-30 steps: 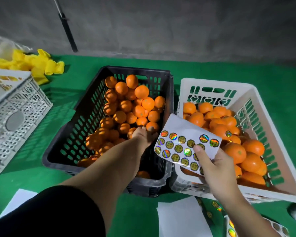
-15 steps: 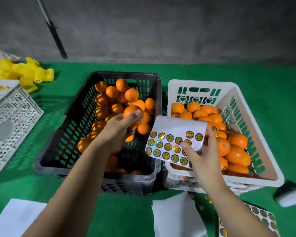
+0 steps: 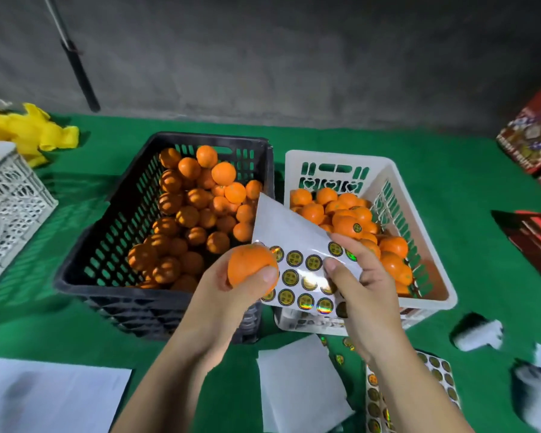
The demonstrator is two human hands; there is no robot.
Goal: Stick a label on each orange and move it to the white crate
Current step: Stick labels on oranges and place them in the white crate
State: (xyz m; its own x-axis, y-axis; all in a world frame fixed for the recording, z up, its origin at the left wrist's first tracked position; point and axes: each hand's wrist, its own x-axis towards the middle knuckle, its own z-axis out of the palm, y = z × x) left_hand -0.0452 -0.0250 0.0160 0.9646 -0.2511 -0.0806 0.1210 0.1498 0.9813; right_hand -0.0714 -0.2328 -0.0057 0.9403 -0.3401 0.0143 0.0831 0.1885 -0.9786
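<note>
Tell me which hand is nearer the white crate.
Right. The right hand holds the sticker sheet over the near-left corner of the white crate. The left hand, gripping an orange, is further left, over the black crate.

On my feed the surface [image 3: 450, 189] is covered in bright green cloth. At about eleven o'clock sits a black crate [image 3: 113, 245] with slotted walls, heaped with plain orange fruit. At one o'clock the white crate [image 3: 388, 170] shows heart-shaped cutouts in its far wall and holds oranges, one wearing a round dark-and-gold label [image 3: 357, 227]. My left grip [image 3: 228, 295] carries a plain orange [image 3: 250, 267]. My right grip [image 3: 363, 285] has the white label sheet [image 3: 294, 245], dotted with rows of round gold-and-black stickers with rainbow holographic glints. Yellow cloth [image 3: 28, 129] lies at ten o'clock; red patterned boxes [image 3: 534, 132] at two o'clock.
</note>
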